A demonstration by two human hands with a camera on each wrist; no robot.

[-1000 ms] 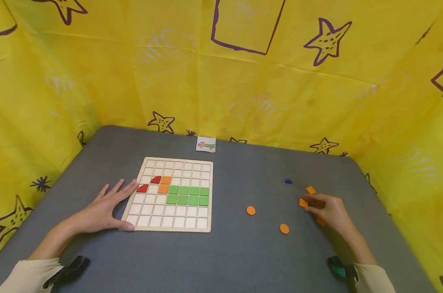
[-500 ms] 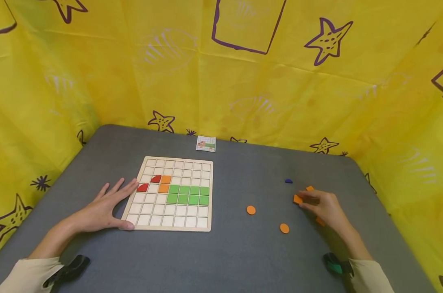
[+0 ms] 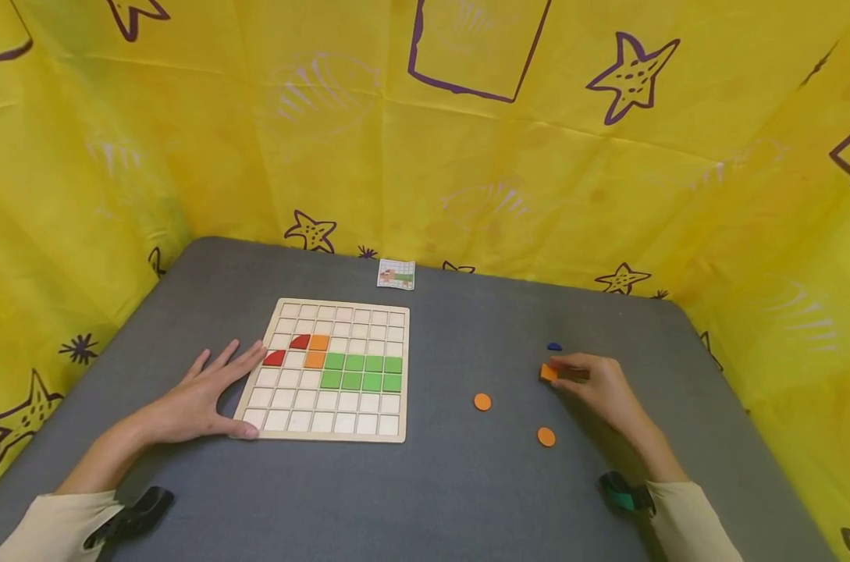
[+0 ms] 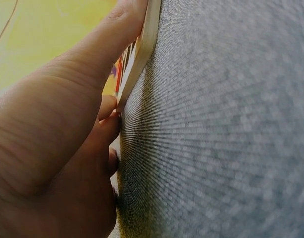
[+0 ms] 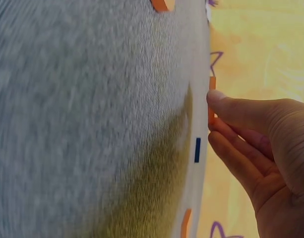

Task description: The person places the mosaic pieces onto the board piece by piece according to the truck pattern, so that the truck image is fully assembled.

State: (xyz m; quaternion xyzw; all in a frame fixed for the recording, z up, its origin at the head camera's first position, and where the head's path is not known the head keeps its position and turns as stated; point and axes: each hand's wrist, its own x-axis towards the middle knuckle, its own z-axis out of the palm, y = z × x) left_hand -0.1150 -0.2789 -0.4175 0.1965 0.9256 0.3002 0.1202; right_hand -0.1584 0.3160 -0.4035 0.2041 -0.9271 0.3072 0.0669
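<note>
Two hands noted: right hand [image 3: 596, 382] pinches an orange tile [image 3: 548, 372]; left hand [image 3: 200, 398] lies flat, fingers straight, against the grid board [image 3: 396, 433].

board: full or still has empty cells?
Partly filled. The board holds two red pieces, two orange squares and eight green squares; every other cell shows bare wood.

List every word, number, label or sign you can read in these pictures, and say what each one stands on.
No readable words, numbers or brand marks appear in any view.
Small card at the table's far edge: a coloured grid picture, too small to tell whether it bears any text.
Yellow backdrop: purple star and rectangle outlines only, no lettering.
Wooden grid board and orange piece: no markings.
</note>
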